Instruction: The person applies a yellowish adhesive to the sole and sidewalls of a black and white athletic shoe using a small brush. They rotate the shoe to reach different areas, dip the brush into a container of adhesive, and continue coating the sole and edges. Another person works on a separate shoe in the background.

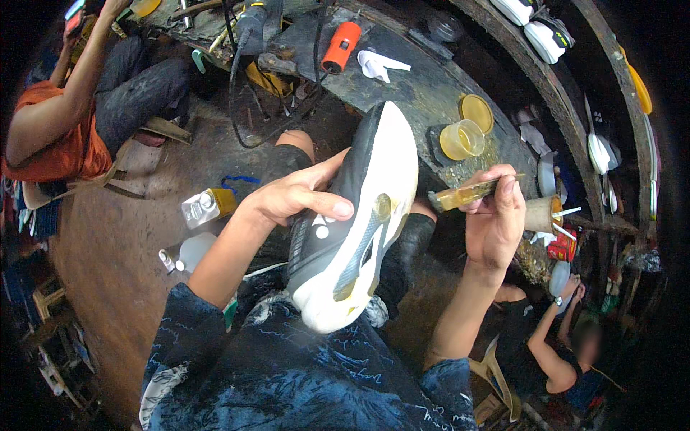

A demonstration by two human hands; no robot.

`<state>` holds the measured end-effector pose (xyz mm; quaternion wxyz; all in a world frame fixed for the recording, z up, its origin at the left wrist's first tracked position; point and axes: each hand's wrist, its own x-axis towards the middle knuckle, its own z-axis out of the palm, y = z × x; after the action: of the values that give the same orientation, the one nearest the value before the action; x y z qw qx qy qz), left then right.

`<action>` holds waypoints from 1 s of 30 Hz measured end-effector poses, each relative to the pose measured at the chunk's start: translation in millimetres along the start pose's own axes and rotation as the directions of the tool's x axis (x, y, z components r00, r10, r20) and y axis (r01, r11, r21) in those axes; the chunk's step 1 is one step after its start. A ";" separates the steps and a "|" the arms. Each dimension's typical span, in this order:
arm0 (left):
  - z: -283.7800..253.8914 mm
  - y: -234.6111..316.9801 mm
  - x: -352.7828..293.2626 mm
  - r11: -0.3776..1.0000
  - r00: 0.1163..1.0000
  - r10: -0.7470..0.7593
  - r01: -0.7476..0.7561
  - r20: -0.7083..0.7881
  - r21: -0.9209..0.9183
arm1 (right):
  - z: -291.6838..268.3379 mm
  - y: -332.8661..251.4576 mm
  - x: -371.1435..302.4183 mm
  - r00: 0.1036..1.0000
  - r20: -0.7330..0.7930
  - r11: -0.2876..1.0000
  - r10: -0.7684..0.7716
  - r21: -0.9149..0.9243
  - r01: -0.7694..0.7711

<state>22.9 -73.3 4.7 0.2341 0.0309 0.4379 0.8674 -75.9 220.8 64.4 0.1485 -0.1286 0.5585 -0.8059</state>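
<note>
Firstly, left fingers: the fingers (327, 208) of the left hand (291, 197) are wrapped over the side of a black and white sports shoe (359, 223), thumb on the dark upper, holding it tight
Right fingers: the right hand (494, 219) pinches a glue-stained brush (466, 194) between thumb and fingertips, bristle end pointing left toward the shoe, just short of its sole edge
Shoe: held sole up and tilted, heel end low against the person's lap, toe end raised toward the worktop (424, 93); a yellowish smear shows on the white sole
Near the right hand: an open jar of yellow glue (461, 138) stands on the worktop, its yellow lid (476, 113) lying just beside it
Farther on the worktop: an orange tool (341, 46), a white crumpled rag (379, 65), a black cable (237, 79)
Floor at left: a small metal can (205, 207) and a pale plastic bottle (192, 251)
Others: a person in an orange shirt (54, 144) sits upper left; another person sits lower right
</note>
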 end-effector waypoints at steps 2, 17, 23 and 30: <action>-0.8 -3.1 -1.8 0.994 0.998 -0.064 0.064 0.003 -0.089 | 17.9 -1.8 -1.0 0.999 0.020 0.997 -0.040 -0.070 0.041; -4.8 -11.2 -4.6 0.949 0.989 -0.076 0.112 0.129 -0.295 | 42.1 11.8 -12.7 0.981 0.148 0.968 -0.125 -0.198 0.153; -5.3 -7.6 -1.6 0.957 0.982 -0.094 0.135 0.165 -0.255 | 43.0 5.8 -10.4 0.960 0.240 0.948 -0.146 -0.245 0.205; -4.0 -3.5 0.7 0.974 0.978 -0.113 0.144 0.173 -0.177 | 40.6 -2.3 -0.4 0.918 0.357 0.928 -0.171 -0.254 0.271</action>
<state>22.6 -74.2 -0.5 0.3265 0.0505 0.3345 0.8826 -60.6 186.7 80.5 0.1255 -0.3450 0.6225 -0.6912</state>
